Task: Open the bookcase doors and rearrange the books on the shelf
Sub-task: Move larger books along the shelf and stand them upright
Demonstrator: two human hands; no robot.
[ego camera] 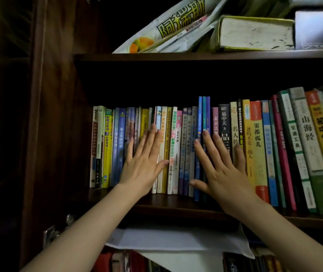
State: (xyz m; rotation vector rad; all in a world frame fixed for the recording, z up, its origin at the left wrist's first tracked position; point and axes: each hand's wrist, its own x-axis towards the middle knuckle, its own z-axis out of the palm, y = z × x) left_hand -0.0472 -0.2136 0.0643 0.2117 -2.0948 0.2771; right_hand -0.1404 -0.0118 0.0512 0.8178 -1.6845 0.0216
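Observation:
A long row of upright books (pixel 176 146) fills the middle shelf (pixel 176 208) of a dark wooden bookcase. My left hand (pixel 144 163) lies flat with straight fingers against the spines of the yellow and white books left of centre. My right hand (pixel 218 167) presses flat on the blue and dark spines (pixel 204 112) at the centre, its thumb low against a blue book. Neither hand grips anything. The three tall blue books stand higher than their neighbours. The bookcase door (pixel 38 114) stands open at the left.
On the upper shelf (pixel 196 55) lie a thick yellow-edged book (pixel 255 33) and a printed plastic bag (pixel 176 26). Below the middle shelf are white papers (pixel 176 240) and more books (pixel 127 261). Metal hinges (pixel 50 234) show at the lower left.

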